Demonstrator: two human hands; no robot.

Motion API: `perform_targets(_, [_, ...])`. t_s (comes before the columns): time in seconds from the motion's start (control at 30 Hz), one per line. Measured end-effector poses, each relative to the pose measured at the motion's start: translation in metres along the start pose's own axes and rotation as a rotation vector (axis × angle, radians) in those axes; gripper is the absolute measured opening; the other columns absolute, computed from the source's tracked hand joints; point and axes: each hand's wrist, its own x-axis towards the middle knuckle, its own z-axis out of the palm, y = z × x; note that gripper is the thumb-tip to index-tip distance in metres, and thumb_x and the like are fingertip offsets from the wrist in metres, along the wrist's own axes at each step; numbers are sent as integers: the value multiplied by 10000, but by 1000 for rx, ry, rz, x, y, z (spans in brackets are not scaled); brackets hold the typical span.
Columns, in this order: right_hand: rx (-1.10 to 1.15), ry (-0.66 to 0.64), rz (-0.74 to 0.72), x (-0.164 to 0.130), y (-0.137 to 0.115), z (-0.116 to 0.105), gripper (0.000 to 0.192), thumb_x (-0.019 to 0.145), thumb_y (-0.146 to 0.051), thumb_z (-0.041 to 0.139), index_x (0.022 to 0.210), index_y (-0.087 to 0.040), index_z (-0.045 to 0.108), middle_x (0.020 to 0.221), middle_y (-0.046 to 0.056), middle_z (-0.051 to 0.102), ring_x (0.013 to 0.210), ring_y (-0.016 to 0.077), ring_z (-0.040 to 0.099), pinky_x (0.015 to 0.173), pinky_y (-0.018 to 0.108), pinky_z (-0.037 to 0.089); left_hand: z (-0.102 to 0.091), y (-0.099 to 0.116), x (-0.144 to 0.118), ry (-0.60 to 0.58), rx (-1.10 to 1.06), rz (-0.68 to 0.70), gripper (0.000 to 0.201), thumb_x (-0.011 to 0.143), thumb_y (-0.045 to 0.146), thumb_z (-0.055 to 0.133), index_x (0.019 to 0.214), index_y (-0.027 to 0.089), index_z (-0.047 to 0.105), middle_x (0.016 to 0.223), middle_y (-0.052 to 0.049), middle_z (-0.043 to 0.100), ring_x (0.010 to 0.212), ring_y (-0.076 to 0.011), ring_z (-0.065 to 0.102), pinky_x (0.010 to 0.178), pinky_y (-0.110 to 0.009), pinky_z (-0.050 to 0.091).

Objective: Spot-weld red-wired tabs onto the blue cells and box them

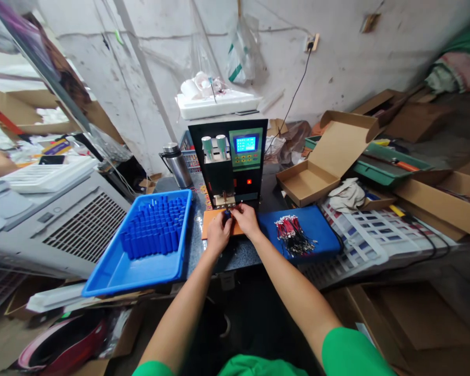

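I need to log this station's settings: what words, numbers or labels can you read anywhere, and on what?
None can be read.
Machine blue display: lit, characters too small to read.
Buttons under the display: no legible marks.
Printed sheets right of the blue mat: colour blocks, print blurred.
Both hands hold a small blue piece: no label visible.

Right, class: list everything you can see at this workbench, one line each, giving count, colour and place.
machine: one, black with a green panel, centre back
tray: one, blue, left of the machine
cells: many, blue, upright in the tray
mat: one, blue, right of the hands
wires: one bundle, red and black, on the mat
box: one, brown, open, right rear
flask: one, steel, left of the machine
left hand: at a small blue piece under the machine's head
right hand: beside it, on the same piece
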Motion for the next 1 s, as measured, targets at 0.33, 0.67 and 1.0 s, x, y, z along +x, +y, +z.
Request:
perform_targets(0.33, [-87, -1, -24, 0, 0, 1, 169, 780, -347, 614, 747, -196, 682, 770, 35, 732, 734, 201, 644, 666, 280, 462, -2, -1, 0, -13, -70, 29, 210, 899, 248, 544, 1083, 201, 633, 961, -84, 703, 901, -250, 656, 821, -350, 471])
perform_targets(0.67, [-118, 16, -25, 2, 2, 1, 166, 775, -344, 613, 734, -193, 666, 751, 42, 722, 713, 202, 638, 658, 285, 452, -1, -1, 0, -22, -23, 19, 194, 905, 242, 534, 1069, 193, 624, 991, -110, 702, 929, -272, 655, 826, -372, 464])
perform_targets(1.0, [-120, 8, -29, -1, 1, 0, 185, 777, -366, 604, 721, -196, 649, 733, 40, 709, 701, 196, 622, 646, 281, 437, -1, -2, 0, -10, -42, 26, 154, 896, 244, 561, 1029, 207, 632, 923, -86, 697, 881, -252, 653, 808, -348, 468])
